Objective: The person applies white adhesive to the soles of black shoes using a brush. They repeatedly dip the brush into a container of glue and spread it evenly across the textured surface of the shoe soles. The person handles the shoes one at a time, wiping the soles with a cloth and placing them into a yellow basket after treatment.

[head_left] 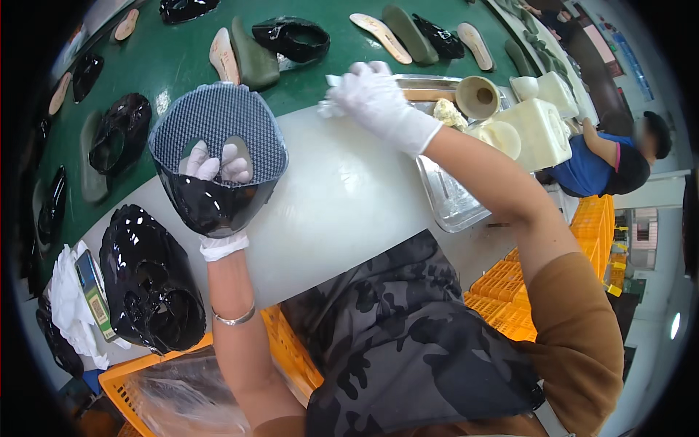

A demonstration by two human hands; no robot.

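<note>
Left hand (216, 186), white-gloved, closed around glossy black shoe upper (215, 156), fingers poking through its openings, grey mesh lining facing up, held above white work board (342, 197) near its left edge. Right hand (375, 102), gloved, pinching white cloth (333, 102) at board's far edge, just beside metal tray (448, 200). Stack of black uppers (149, 280) at near left corner. Insoles (382, 36) on green belt (182, 58) beyond.

The left hand (216, 169), in a white glove, is raised upright with fingers curled; the gloved right hand (371, 98) reaches forward, arm extended, fingers closed.
</note>
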